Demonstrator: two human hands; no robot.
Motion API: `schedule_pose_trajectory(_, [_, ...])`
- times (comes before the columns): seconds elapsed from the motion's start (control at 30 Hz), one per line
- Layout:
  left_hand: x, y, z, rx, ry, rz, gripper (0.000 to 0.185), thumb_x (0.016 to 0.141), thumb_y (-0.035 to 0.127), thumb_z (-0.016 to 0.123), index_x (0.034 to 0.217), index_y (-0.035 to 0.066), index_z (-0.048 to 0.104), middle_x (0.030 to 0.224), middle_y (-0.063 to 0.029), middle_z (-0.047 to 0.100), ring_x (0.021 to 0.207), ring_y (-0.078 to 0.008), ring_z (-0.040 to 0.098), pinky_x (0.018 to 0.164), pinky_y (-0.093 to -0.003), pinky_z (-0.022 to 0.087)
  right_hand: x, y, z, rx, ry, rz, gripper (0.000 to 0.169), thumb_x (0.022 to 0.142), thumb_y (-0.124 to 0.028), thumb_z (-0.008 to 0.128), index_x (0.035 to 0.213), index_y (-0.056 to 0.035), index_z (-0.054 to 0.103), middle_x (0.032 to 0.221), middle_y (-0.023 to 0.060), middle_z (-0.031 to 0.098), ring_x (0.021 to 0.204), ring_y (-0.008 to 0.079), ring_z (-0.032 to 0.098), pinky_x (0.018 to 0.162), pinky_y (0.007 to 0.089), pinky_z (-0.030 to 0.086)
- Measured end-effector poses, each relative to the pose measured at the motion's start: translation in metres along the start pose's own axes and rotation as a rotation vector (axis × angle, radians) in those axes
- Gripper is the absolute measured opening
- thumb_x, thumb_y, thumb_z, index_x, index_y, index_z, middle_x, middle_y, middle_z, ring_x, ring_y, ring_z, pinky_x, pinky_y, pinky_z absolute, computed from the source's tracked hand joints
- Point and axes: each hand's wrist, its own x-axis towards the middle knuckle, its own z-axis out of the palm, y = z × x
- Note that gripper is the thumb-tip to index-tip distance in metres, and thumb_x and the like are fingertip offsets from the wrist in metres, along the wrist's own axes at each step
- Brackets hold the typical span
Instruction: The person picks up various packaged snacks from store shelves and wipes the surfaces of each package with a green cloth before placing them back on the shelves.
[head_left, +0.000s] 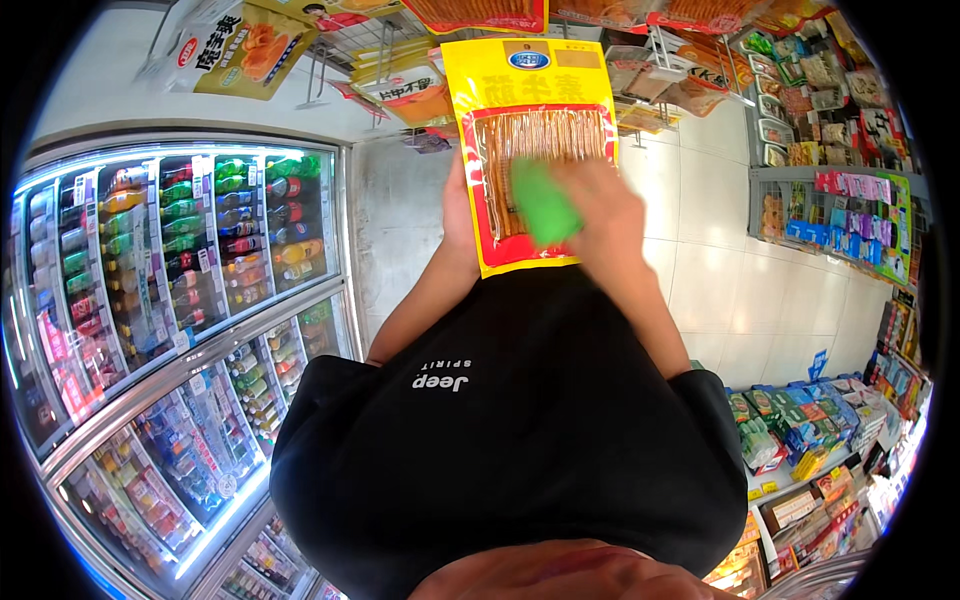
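Observation:
My left hand (459, 214) holds a yellow and red snack packet (532, 90) from its left side and from behind, so most of the fingers are hidden. Brown strips show through the packet's clear window. In my right hand (607, 214) is a green cloth (545, 201), pressed or held close against the window of the packet. Both the cloth and the right hand are blurred. The packet is in front of my chest, its face turned up to me, its lower edge near my black shirt (517, 420).
Wire hooks with hanging snack packets (409, 90) are just beyond my hands. Glass-door drink coolers (217, 225) line the left side. To the right is a tiled floor (712, 270), with a stocked shelf rack (825, 176) beyond it and a counter of boxed goods (795, 420) lower down.

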Motion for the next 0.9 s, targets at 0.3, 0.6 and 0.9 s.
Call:
schedule_pose_trajectory(0.3, [-0.006,-0.002,0.003,0.147,0.048,-0.027,0.060,0.105,0.047,0.032,0.146,0.005,0.042,0.145,-0.0161,0.050,0.128,-0.0307,0.054,0.111,-0.0464,0.040,0.014,0.011,-0.007,-0.111,0.139,0.037,0.048,0.061,-0.003,0.077,0.108,-0.0093,0.070,0.091,0.0073,0.066,0.086,0.0261,0.065,0.070,0.0370,0.055])
schedule_pose_trajectory(0.6, [0.000,0.003,-0.002,0.029,-0.047,-0.022,0.060,0.105,0.047,0.031,0.146,0.005,0.043,0.145,-0.0153,0.051,0.129,-0.0321,0.052,0.111,-0.0479,0.039,0.011,0.020,-0.010,-0.036,0.082,0.048,0.045,0.063,-0.005,0.077,0.107,-0.0091,0.070,0.093,0.0067,0.066,0.085,0.0268,0.065,0.067,0.0356,0.054])
schedule_pose_trajectory(0.9, [-0.002,0.005,-0.005,-0.082,-0.098,-0.010,0.064,0.102,0.053,0.034,0.144,0.005,0.047,0.143,-0.0168,0.053,0.129,-0.0350,0.053,0.113,-0.0508,0.037,-0.012,0.023,-0.008,-0.021,0.154,0.214,0.039,0.069,-0.008,0.077,0.107,-0.0077,0.069,0.091,0.0095,0.066,0.080,0.0298,0.064,0.066,0.0387,0.053])
